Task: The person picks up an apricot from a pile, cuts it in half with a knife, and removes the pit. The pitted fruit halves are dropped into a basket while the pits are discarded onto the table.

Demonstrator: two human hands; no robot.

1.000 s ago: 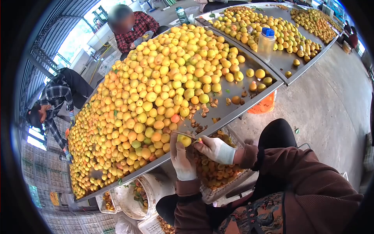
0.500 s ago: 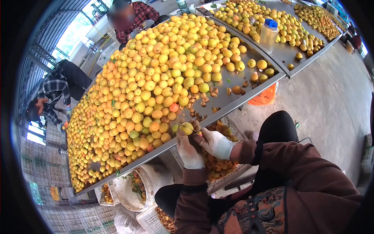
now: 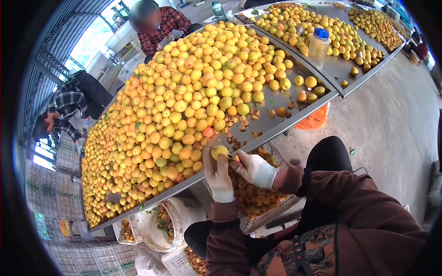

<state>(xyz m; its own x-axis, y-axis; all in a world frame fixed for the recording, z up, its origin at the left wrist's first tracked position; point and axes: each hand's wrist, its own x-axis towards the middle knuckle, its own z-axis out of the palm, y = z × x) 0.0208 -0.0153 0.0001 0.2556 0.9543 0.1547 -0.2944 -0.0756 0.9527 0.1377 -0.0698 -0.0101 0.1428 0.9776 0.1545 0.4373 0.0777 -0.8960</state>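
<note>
My left hand [image 3: 218,179], in a white glove, is closed around a yellow apricot [image 3: 220,150], with the thumb up against its near side. In my right hand [image 3: 254,169], also gloved, is a small knife [image 3: 236,158] with an orange bit of handle showing between the fingers. Its thin blade lies across the apricot, the tip sticking out on the left. Both hands are close together over the near edge of a metal table [image 3: 258,131] heaped with apricots [image 3: 184,115]. Below them, a crate [image 3: 294,203] holds split apricot pieces [image 3: 258,198].
Pits and scraps [image 3: 241,122] lie on the table. A blue-capped bottle [image 3: 318,46] stands on the adjoining table. Near my knees are a white bucket [image 3: 177,216] and another crate [image 3: 172,262]. Two people [image 3: 163,27] [image 3: 69,103] are at the table's far and left sides.
My left hand has shifted slightly, its thumb now raised on the apricot's near side. The knife stays across the fruit. The view has tilted a little, and the person at left has moved an arm.
</note>
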